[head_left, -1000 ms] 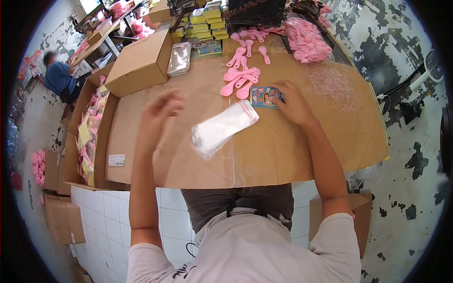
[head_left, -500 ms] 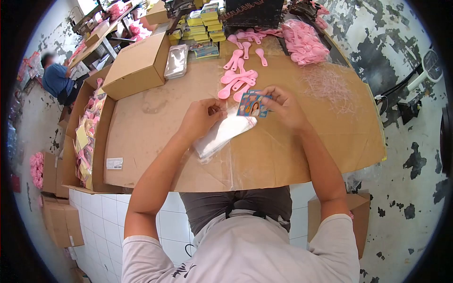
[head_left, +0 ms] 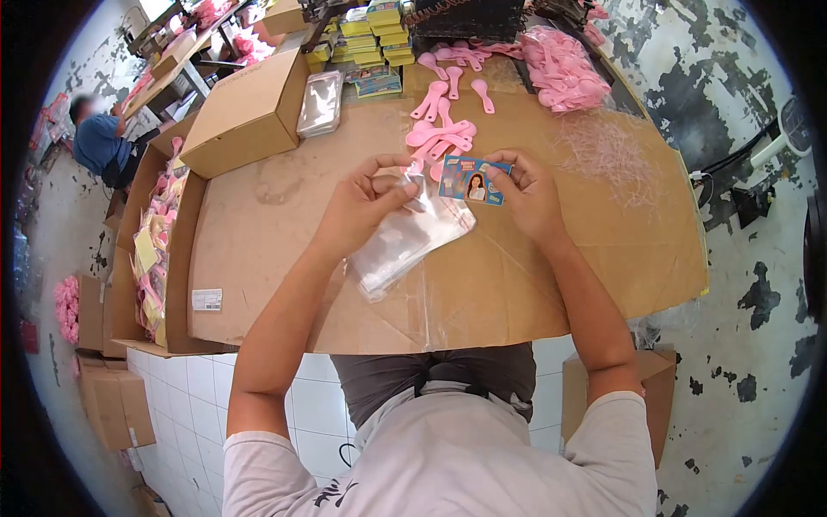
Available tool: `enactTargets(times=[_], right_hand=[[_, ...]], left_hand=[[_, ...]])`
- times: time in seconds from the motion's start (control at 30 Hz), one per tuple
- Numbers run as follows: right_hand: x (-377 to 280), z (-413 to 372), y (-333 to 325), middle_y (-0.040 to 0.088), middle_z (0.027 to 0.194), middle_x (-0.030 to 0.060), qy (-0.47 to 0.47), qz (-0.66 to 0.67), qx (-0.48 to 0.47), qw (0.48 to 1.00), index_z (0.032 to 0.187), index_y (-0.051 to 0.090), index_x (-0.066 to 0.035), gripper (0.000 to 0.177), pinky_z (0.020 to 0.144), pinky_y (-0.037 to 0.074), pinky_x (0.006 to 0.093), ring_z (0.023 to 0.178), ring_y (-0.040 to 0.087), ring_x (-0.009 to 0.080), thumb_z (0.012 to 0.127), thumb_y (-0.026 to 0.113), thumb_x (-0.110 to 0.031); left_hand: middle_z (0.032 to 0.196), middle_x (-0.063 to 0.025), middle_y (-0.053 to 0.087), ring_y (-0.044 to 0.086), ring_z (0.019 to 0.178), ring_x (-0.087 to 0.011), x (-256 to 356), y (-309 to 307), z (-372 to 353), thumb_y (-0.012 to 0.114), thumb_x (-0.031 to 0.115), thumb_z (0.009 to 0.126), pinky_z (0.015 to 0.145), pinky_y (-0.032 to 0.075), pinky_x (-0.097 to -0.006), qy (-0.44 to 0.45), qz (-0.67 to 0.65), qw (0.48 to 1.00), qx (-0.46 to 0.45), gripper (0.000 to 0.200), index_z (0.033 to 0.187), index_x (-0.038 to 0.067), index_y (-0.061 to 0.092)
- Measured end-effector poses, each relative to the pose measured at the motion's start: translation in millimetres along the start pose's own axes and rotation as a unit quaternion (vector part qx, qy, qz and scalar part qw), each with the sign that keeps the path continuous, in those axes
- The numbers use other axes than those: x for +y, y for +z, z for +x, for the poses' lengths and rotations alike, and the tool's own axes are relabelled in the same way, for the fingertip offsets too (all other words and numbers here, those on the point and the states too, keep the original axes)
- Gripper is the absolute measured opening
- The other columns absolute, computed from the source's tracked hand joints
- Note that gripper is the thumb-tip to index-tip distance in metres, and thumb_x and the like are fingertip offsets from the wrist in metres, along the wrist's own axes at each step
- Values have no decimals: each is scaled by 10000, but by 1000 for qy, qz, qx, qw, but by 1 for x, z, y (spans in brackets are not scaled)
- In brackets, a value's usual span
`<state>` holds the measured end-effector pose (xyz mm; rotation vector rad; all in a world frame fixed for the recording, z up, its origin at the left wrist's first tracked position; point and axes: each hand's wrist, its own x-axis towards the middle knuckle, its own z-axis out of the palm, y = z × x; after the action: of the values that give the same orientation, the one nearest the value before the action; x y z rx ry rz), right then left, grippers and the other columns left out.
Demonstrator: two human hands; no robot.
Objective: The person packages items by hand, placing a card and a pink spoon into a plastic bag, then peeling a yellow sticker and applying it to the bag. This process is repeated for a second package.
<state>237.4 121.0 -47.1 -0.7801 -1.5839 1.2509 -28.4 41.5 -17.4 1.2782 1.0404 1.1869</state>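
Above the cardboard [head_left: 560,284], the left hand [head_left: 362,202] has lifted and now pinches one clear bag [head_left: 419,191] off the stack [head_left: 396,250], while the right hand [head_left: 530,194] grips the card [head_left: 472,179] just beside its mouth, so bagging seems underway.

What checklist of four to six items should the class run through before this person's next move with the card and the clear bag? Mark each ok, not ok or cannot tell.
1. Printed card secure in the right hand grip: ok.
2. Left hand pinching the clear bag at its top edge: ok.
3. Bag mouth open: cannot tell.
4. Only one bag lifted off the stack of bags: cannot tell.
5. Card close to the bag's top: ok.
6. Pink spoons lying just beyond the hands: ok.
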Motion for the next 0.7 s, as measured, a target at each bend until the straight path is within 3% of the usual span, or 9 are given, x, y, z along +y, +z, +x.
enactTargets(times=[0.3, 0.4, 0.5, 0.6, 0.7], right_hand=[[-18, -6, 9, 709, 1037, 72, -28, 63, 48, 996, 1183, 650, 15, 194, 799, 543, 249, 917, 676, 99, 999, 637, -45], [-15, -6, 0, 698, 1005, 58, -125, -148, -22, 981, 1138, 699, -19, 165, 771, 529, 250, 900, 679, 110, 981, 654, -41], [-25, -9, 3, 683, 978, 56, -183, -242, -48, 951, 1095, 734, -49, 150, 754, 519, 251, 895, 682, 120, 959, 672, -34], [-16, -10, 8, 690, 1008, 46, -109, -111, 16, 988, 1142, 705, -24, 169, 772, 534, 250, 908, 678, 106, 981, 656, -38], [-19, -6, 8, 691, 1038, 41, -106, -3, 100, 989, 1187, 665, 8, 191, 805, 555, 256, 932, 678, 99, 1004, 635, -37]], left_hand=[[1003, -92, 779, 732, 891, -119, -7, 10, -3, 729, 79, 955, 756, 535, -229, -12, 17, 1000, -13, 492, 1402, 2, 537], [1016, -93, 776, 718, 903, -104, -2, 15, -6, 721, 64, 958, 807, 531, -229, -6, 25, 1000, -14, 506, 1420, -4, 525], [1019, -90, 772, 708, 907, -100, -8, 17, -7, 710, 47, 962, 862, 524, -234, 5, 51, 998, -36, 508, 1427, -12, 517], [1025, -81, 766, 714, 929, -120, -13, 17, -7, 701, 29, 962, 876, 542, -256, 24, 77, 996, -38, 497, 1421, -19, 517], [1009, -75, 759, 715, 969, -136, -9, 14, -5, 700, 20, 959, 869, 576, -287, -7, 8, 1000, -25, 484, 1407, -26, 523]])
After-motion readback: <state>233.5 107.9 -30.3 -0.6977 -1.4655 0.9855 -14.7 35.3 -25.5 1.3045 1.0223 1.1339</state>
